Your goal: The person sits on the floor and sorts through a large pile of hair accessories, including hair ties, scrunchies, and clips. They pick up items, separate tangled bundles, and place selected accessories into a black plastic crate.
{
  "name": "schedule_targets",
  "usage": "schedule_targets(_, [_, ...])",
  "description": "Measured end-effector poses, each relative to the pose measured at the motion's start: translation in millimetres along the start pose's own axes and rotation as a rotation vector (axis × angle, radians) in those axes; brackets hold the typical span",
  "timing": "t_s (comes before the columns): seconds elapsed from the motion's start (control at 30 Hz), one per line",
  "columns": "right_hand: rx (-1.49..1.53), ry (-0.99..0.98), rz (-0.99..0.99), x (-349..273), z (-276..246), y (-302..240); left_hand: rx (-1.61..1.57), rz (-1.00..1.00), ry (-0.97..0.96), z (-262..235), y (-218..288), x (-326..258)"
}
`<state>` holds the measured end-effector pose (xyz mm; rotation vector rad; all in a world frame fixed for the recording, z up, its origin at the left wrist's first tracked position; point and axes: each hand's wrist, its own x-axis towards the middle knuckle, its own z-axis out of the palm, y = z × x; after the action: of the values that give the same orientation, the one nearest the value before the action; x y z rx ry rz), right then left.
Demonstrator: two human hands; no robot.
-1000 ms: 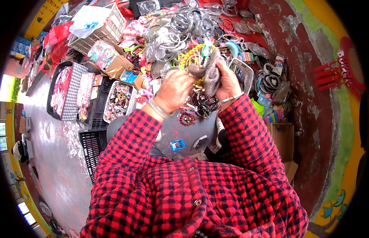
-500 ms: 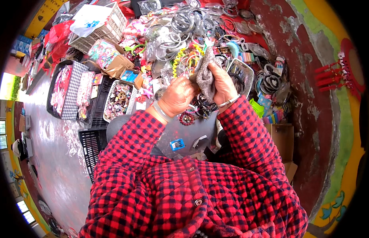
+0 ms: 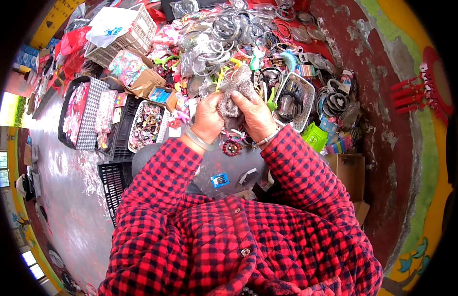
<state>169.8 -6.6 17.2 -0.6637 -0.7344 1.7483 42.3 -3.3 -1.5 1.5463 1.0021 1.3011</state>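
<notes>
from my feed, left hand (image 3: 207, 118) and right hand (image 3: 258, 118) are both clamped on the fuzzy gray knit piece (image 3: 245, 81), right thumb across its front, probably because it's floppy. it's bunched between them, with a white basket (image 3: 308, 98) just right and bagged hoops (image 3: 226, 29) beyond. vs half a second ago, right hand's shifted inward and lower, so more basket shows.
</notes>
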Motion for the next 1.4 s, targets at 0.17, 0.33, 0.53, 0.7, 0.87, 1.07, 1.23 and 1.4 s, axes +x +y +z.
schedule_targets(0.17, [0.051, 0.045, 0.043, 1, -7, -9, 0.082, 0.019, -0.138, -5, 7, 5])
schedule_targets(0.33, [0.279, 0.161, 0.082, 11, -32, -29, 0.502, 0.349, -0.283, -3, 17, 14])
schedule_targets(0.53, [0.281, 0.184, 0.075, 10, -25, -36, 0.59, 0.491, -0.23, -10, 3, 11])
schedule_targets(0.7, [0.199, 0.079, 0.052, 9, -20, -27, 0.502, 0.377, -0.241, -7, 14, 5])
schedule_targets(0.87, [0.096, 0.03, 0.081, -2, -1, -9, 0.028, 0.072, -0.16, -2, 8, 1])
schedule_targets(1.07, [-0.049, 0.021, -0.035, -2, 2, 0, -0.188, -0.094, -0.106, -5, 2, 3])
schedule_targets(1.23, [0.115, 0.073, 0.023, -4, 2, -21, 0.106, 0.138, -0.244, -5, 20, 7])
schedule_targets(1.4, [0.253, 0.224, 0.157, 7, -30, -37, 0.427, 0.406, -0.368, -4, 13, 5])
